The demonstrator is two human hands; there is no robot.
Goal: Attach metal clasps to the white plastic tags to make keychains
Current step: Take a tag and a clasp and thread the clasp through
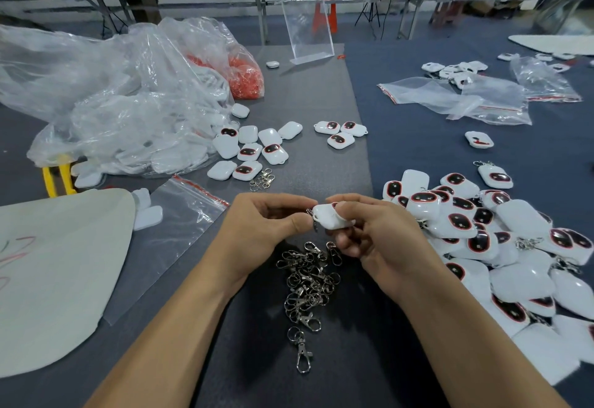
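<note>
Far left there's a big crumpled clear bag [128, 102] stuffed with white tags. Nearer on that side, a pale sheet [58, 272] lies flat beside an empty zip bag [173, 231]. A bunch of loose tags [250, 150] spills out by the bag's mouth on the grey mat [321, 92], some with the dark face up and some showing the plain white back. A few spare clasps [262, 179] sit just near of them.

Middle of the scene, the left hand [266, 224] pinches a metal clasp [311, 214] between thumb and forefinger, other fingers curled in. Only a sliver of metal shows, so I can't tell how the clasp is turned. It sits right at the left end of the white tag [331, 219], which is held up above the mat between both hands. The tag's long axis runs roughly left to right, its left end pointing at the left hand, mostly plain white surface towards the camera. The right hand [369, 234] grips the tag's right part, thumb on top and fingers wrapped underneath.

Just near of the hands is the clasp pile [305, 282], all tangled and pointing every which way. One single clasp [302, 353] lies nearest, its long axis near-to-far, rings at the far end.

On the right there's a heap of tags with clasps on [498, 240]. Far right, more zip bags [450, 99].
</note>
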